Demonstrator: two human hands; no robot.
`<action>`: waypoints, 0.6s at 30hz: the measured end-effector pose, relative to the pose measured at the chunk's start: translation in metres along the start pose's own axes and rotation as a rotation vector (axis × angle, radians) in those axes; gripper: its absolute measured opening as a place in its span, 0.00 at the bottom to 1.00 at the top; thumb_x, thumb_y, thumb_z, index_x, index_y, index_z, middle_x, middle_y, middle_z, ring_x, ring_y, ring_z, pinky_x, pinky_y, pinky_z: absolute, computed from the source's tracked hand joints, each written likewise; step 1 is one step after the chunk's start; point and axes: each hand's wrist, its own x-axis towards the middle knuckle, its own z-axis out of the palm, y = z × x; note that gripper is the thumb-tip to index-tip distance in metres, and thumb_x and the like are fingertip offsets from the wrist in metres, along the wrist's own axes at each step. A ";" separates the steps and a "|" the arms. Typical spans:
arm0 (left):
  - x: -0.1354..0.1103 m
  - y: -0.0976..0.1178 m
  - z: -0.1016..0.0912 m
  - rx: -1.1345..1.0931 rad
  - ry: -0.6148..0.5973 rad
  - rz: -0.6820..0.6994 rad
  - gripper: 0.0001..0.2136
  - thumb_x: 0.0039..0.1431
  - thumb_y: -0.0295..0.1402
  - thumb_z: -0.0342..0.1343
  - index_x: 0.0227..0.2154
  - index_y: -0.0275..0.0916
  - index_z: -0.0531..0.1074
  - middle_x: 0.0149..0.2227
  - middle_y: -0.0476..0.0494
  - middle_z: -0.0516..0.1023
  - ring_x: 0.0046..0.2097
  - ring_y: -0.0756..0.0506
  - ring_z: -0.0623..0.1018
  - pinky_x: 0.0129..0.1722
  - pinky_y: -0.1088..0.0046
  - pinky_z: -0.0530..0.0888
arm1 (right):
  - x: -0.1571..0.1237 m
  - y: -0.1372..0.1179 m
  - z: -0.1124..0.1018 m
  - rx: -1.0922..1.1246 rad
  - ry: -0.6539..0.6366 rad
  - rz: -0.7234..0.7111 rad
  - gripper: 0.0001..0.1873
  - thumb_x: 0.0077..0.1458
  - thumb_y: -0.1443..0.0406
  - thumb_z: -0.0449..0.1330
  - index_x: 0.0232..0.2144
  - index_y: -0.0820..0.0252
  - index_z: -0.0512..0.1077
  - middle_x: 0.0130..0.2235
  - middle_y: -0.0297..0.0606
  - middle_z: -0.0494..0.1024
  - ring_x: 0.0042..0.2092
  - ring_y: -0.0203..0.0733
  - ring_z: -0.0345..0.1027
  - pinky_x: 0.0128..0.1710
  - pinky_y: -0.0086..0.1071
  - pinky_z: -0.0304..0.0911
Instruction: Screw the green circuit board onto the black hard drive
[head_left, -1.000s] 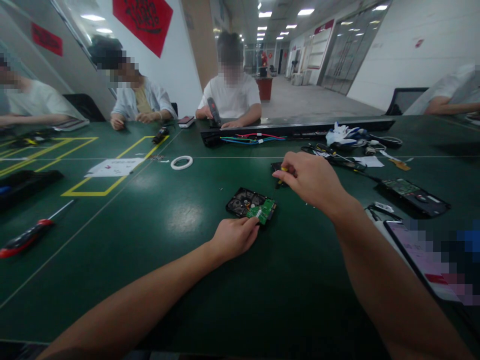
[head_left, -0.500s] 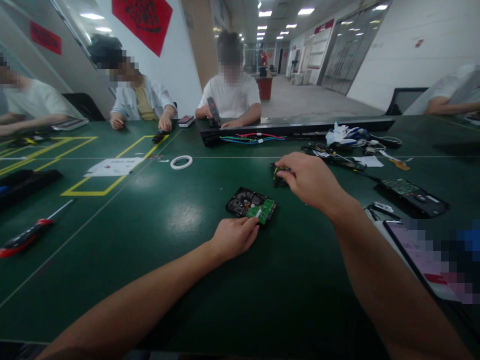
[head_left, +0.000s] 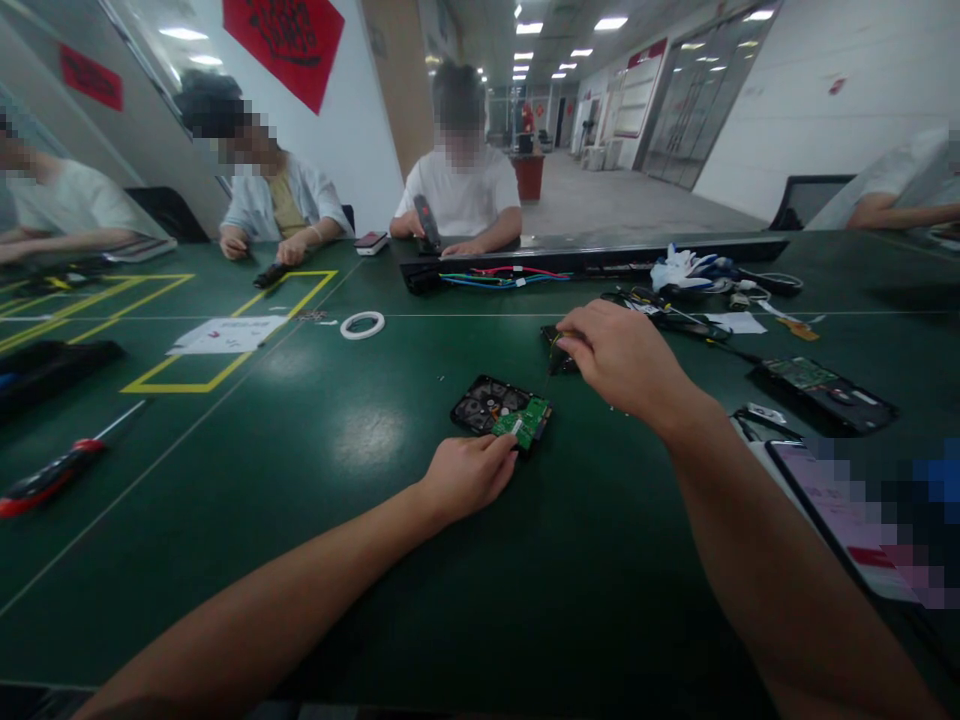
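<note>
A hard drive lies on the green table, its green circuit board facing up. My left hand grips the near edge, fingers closed at the board. To the right and farther back, my right hand is closed in a pinch around what looks like a thin black-and-yellow screwdriver, tip pointing down. Beneath those fingers sits a small dark object, mostly hidden, so its kind is unclear. The screwdriver tip is apart from the hard drive.
A red-and-black screwdriver lies at left, a white tape ring farther back. To the right are another drive-like device, a tablet, cables and white gloves. A long black bar crosses the far side, where co-workers sit.
My right hand has shifted very slightly, with the screwdriver still in it. My left hand and the hard drive stay put. A co-worker across the table has moved a dark tool to the left.
</note>
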 end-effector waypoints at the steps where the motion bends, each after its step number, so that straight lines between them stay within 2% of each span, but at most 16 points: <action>1: 0.000 0.000 0.000 -0.002 0.001 0.002 0.15 0.73 0.39 0.44 0.51 0.40 0.73 0.38 0.43 0.83 0.34 0.44 0.83 0.29 0.69 0.75 | 0.000 -0.001 0.000 -0.009 0.000 0.015 0.09 0.65 0.66 0.59 0.44 0.60 0.77 0.44 0.46 0.80 0.44 0.49 0.72 0.43 0.40 0.62; 5: 0.000 0.000 0.001 -0.003 0.015 0.014 0.15 0.72 0.38 0.45 0.51 0.40 0.72 0.37 0.43 0.83 0.33 0.45 0.82 0.28 0.70 0.74 | 0.000 -0.002 -0.001 -0.039 -0.001 0.034 0.07 0.65 0.63 0.60 0.40 0.59 0.76 0.40 0.43 0.79 0.40 0.46 0.70 0.40 0.38 0.59; 13: 0.000 -0.002 0.002 0.008 0.016 0.018 0.15 0.73 0.39 0.44 0.51 0.40 0.73 0.38 0.44 0.83 0.32 0.44 0.82 0.27 0.69 0.74 | -0.001 -0.004 -0.003 -0.111 0.008 0.050 0.13 0.66 0.55 0.60 0.35 0.58 0.76 0.37 0.42 0.78 0.37 0.45 0.68 0.36 0.37 0.56; 18: 0.000 -0.001 0.001 0.001 -0.004 0.016 0.15 0.73 0.39 0.44 0.51 0.40 0.73 0.38 0.44 0.83 0.33 0.44 0.82 0.28 0.68 0.75 | 0.000 -0.002 -0.002 -0.092 0.006 0.035 0.11 0.66 0.58 0.60 0.37 0.58 0.78 0.39 0.44 0.79 0.39 0.47 0.70 0.37 0.38 0.59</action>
